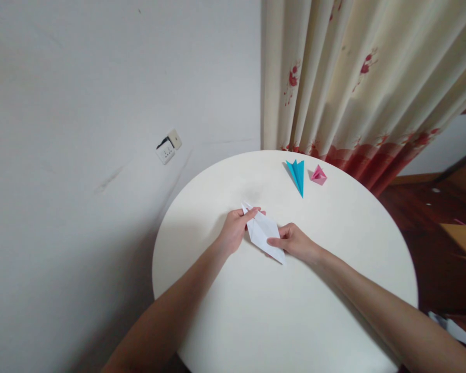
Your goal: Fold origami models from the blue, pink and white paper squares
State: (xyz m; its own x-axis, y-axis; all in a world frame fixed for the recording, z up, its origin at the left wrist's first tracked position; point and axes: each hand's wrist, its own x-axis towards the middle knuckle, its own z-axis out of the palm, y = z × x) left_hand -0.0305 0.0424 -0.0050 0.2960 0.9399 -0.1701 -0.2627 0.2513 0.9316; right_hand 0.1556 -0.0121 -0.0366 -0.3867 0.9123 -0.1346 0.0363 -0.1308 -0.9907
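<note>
A folded sheet of white paper (pixel 264 230) is held between my two hands, just above the table. It has a long, pointed shape with creases, one tip toward the upper left and one toward the lower right. My left hand (pixel 236 228) pinches its upper-left end, thumb on top. My right hand (pixel 291 241) grips its lower right edge, the thumb lying over the paper and the fingers partly hidden beneath. Farther back on the table lie a blue folded paper plane (pixel 297 175) and a small pink folded paper piece (pixel 319 176).
The round white table (pixel 264 321) stands close to a pale wall (pixel 81 103) with a socket (pixel 166 151) on it. A cream curtain (pixel 345 77) with red flowers hangs behind the table. Dark floor shows at the right, with a wooden item (pixel 464 238) there.
</note>
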